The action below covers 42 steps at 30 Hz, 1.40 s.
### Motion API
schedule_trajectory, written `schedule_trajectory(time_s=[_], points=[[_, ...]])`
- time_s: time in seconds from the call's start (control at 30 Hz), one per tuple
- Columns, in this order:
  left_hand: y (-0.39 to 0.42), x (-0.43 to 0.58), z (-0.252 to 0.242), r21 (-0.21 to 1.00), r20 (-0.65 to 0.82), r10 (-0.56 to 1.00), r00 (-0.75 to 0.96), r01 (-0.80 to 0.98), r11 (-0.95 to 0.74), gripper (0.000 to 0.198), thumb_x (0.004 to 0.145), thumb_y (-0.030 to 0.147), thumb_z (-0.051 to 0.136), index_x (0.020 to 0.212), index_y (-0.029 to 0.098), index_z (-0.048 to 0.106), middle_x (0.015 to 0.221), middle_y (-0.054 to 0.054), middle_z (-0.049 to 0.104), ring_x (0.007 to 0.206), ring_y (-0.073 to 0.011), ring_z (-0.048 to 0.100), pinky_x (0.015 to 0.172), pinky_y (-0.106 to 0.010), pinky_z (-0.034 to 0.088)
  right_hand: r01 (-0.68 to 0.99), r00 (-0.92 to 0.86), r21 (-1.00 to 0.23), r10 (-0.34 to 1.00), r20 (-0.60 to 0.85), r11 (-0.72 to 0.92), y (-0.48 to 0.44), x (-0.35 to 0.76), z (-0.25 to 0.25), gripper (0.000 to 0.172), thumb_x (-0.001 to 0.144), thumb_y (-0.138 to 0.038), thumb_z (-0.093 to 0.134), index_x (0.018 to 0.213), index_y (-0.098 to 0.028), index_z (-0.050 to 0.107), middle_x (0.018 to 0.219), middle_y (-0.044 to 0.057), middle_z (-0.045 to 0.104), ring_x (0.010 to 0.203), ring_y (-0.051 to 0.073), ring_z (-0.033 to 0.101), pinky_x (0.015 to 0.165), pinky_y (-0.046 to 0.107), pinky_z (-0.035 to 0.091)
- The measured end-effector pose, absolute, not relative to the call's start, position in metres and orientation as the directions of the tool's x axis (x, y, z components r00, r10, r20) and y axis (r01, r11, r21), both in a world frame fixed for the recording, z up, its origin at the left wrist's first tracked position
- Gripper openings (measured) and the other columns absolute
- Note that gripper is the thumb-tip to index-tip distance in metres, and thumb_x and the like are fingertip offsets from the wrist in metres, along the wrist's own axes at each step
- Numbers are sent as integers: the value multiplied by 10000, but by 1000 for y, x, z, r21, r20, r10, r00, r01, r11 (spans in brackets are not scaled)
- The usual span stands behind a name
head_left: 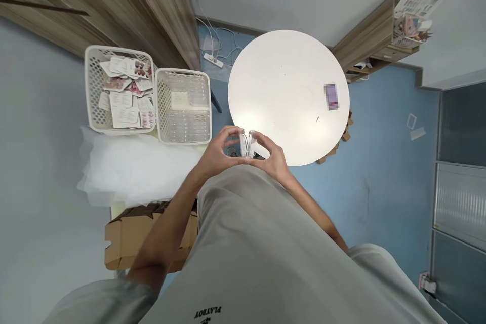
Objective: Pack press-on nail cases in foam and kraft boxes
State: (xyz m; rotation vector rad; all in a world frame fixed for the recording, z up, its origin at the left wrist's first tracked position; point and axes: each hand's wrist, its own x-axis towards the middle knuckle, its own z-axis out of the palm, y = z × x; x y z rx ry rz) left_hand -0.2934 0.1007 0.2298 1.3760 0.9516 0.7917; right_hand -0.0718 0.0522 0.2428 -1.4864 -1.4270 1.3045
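Close to my body, over the near edge of the round white table, both hands grip a small clear plastic case. Its two halves look parted in a narrow V, with thin white edges between them. My left hand pinches one side, thumb below and fingers above. On the other side, my right hand pinches in the same way, the two thumbs almost meeting at the bottom. What lies inside the case, if anything, is too small to make out.
To the left, one white basket holds flat packets and cards, another stacked clear boxes. White plastic wrap and a cardboard box are nearer. A blurred purple item lies on the table. A power strip rests behind.
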Motion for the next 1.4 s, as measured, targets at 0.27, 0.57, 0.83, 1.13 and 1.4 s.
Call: schedule_trajectory(time_s=[0.27,0.57,0.83,1.13,1.4], points=[[101,-291,232,934,-113,911,398,-270,234,736,831,835,827,1290,300,614,1649,-184,558,1388,-373,688,1002,-489,672,441,-196,-891,980,21,107,63,-68,266,933,955,-440,894,1756,-393,416,1707,80,583,1608,329,532,1354,555,448],[105,-290,242,899,-202,852,484,-253,357,998,800,743,918,1608,305,529,1540,-204,670,1287,-369,744,1003,-482,666,493,-288,-837,952,101,238,63,-67,266,926,1002,-412,850,1779,-433,347,1757,54,525,1646,326,490,1364,577,446],[111,-291,247,934,-187,841,507,-173,312,988,791,697,945,1597,251,586,1449,-197,722,1301,-385,738,1088,-509,635,465,-285,-871,958,25,161,63,-67,267,1010,945,-563,883,1778,-459,321,1835,38,397,1737,353,311,1401,651,337],[101,-267,237,996,-44,978,202,-66,59,1135,797,720,926,1704,324,371,1623,-196,564,1473,-391,628,1213,-568,554,-66,-60,-923,925,-375,-379,49,-92,243,932,901,-859,745,1603,-298,498,1458,156,740,1306,310,755,1129,512,628],[88,-262,238,998,43,998,47,49,-45,1264,740,742,961,1736,358,284,1589,-176,542,1576,-419,517,1293,-627,452,-140,114,-901,897,-427,-412,62,-110,243,645,882,-821,781,1184,-258,692,825,-9,753,837,195,784,855,350,678]])
